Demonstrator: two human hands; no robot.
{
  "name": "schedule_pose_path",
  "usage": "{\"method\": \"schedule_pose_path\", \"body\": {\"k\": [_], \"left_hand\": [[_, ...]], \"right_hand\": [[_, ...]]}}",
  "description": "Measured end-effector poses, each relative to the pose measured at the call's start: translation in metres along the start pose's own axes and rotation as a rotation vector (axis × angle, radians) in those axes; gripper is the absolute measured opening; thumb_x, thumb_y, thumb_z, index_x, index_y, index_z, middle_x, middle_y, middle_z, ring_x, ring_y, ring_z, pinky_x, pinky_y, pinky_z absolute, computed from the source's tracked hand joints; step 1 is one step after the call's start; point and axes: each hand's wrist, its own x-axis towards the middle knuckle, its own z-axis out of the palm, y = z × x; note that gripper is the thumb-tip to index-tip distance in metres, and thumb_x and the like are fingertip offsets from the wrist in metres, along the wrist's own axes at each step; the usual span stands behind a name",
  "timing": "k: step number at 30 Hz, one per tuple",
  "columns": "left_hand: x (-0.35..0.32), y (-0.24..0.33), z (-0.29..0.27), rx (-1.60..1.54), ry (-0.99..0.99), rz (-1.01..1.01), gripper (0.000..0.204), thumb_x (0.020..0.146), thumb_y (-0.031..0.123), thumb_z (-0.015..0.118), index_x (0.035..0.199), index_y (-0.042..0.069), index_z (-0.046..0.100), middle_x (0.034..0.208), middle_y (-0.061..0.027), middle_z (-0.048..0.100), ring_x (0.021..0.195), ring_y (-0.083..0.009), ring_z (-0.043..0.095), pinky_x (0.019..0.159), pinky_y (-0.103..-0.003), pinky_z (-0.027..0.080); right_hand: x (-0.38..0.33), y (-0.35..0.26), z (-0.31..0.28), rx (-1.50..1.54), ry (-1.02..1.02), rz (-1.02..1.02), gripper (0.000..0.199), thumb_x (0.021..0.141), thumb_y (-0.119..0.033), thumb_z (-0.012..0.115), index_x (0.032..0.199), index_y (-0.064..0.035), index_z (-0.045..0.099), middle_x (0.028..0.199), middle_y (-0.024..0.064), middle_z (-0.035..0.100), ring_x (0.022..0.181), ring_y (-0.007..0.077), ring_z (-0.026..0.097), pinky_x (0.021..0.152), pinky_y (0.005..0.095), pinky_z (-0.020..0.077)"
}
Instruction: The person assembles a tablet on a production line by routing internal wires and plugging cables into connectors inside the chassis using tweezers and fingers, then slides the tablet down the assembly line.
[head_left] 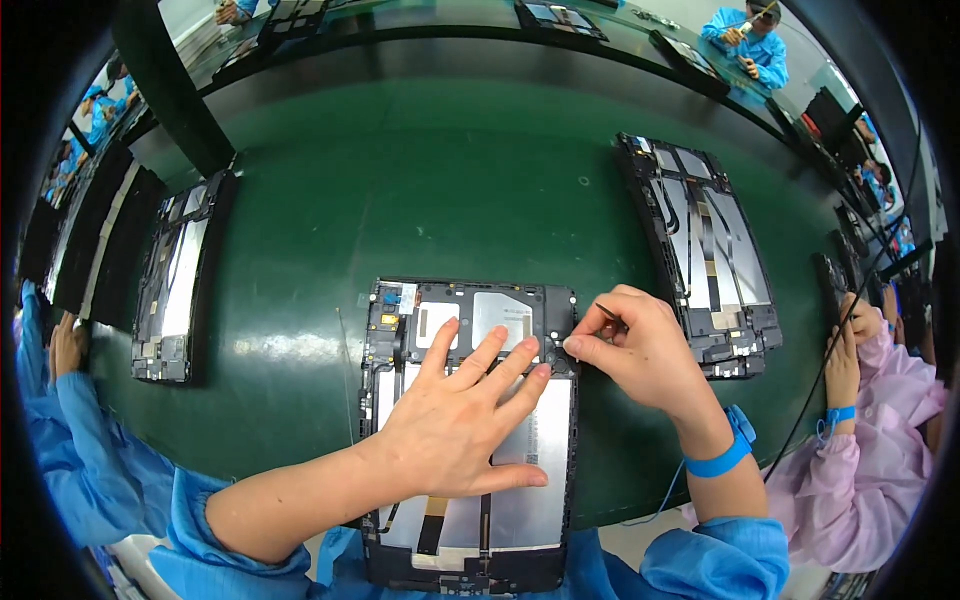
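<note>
An opened tablet body [540,420] lies in front of me, its metal plates, flat ribbon cables and small boards showing inside a black frame. My left hand [450,415] rests palm down across it with the fingers spread, pressing on the upper middle part. At the tablet's upper right edge, my right hand [640,345] is closed in a pinch. A thin dark piece shows between those fingers, too small and covered to name. A blue wrist strap [725,445] with a cord circles my right wrist.
Stacked open tablet bodies stand on the green table [400,200]: one pile [715,250] at right, another [175,280] at left. Co-workers sit on both sides, one in a pink sleeve [865,430]. Black cables hang at right. A dark post [175,90] rises at far left.
</note>
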Motion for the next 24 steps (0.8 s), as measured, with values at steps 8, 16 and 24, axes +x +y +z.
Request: {"method": "schedule_pose_path", "body": {"k": [8,16,24], "left_hand": [[0.000,0.001,0.003,-0.027,0.055,-0.015,0.070,0.066,0.059,0.046,0.109,0.004,0.044,0.114,-0.0182,0.040,0.106,-0.0345,0.037,0.087,-0.054,0.022],[-0.007,0.002,0.000,-0.025,0.112,-0.027,0.065,0.068,0.055,0.047,0.105,0.001,0.046,0.102,-0.0186,0.042,0.106,-0.0309,0.035,0.087,-0.050,0.025],[-0.003,0.002,0.005,0.030,0.078,0.011,0.067,0.070,0.055,0.043,0.108,0.000,0.043,0.113,-0.0166,0.038,0.110,-0.0304,0.031,0.087,-0.051,0.023]], "right_hand": [[0.028,-0.008,0.007,-0.172,-0.120,-0.216,0.011,0.062,-0.011,0.064,0.063,-0.0022,0.057,0.057,0.0062,0.045,0.053,0.0158,0.044,0.046,0.0267,0.0346],[0.041,-0.017,0.015,-0.196,-0.258,-0.299,0.013,0.060,-0.011,0.065,0.060,-0.0019,0.056,0.054,0.0071,0.047,0.047,0.0143,0.041,0.043,0.0247,0.0337],[0.028,-0.027,0.005,-0.645,-0.030,-0.091,0.032,0.068,-0.030,0.061,0.077,-0.0033,0.046,0.063,0.0097,0.056,0.059,0.0278,0.056,0.050,0.0362,0.0417]]}}
